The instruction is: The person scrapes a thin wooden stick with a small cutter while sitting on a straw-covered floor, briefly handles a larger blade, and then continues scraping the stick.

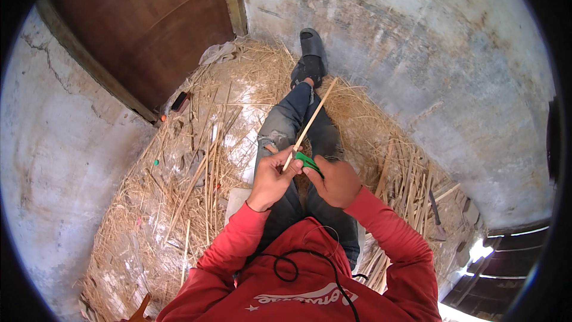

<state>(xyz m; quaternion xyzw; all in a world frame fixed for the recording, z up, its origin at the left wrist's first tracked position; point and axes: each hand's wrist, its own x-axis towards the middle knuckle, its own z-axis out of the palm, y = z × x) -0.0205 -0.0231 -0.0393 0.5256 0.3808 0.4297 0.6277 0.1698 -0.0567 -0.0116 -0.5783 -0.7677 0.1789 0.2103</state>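
A long, thin pale bamboo strip [316,113] slants up and away from my lap over my legs. My left hand [271,182] is closed round its near end, thumb and fingers pinching it. In my right hand [338,182] is a small bright green tool [308,163], gripped against the strip right beside my left fingertips. My fingers cover part of the green tool, so its working edge cannot be made out. Both hands meet just above my thighs, in front of the red sweatshirt.
Straw and shavings cover the floor [134,268]. Bundles of strips lie at left [208,185] and right [411,188]. A dark blade-like tool [436,209] rests at right. A brown door [149,18] and pale walls [417,42] stand around. A dark box [179,101] lies near the door.
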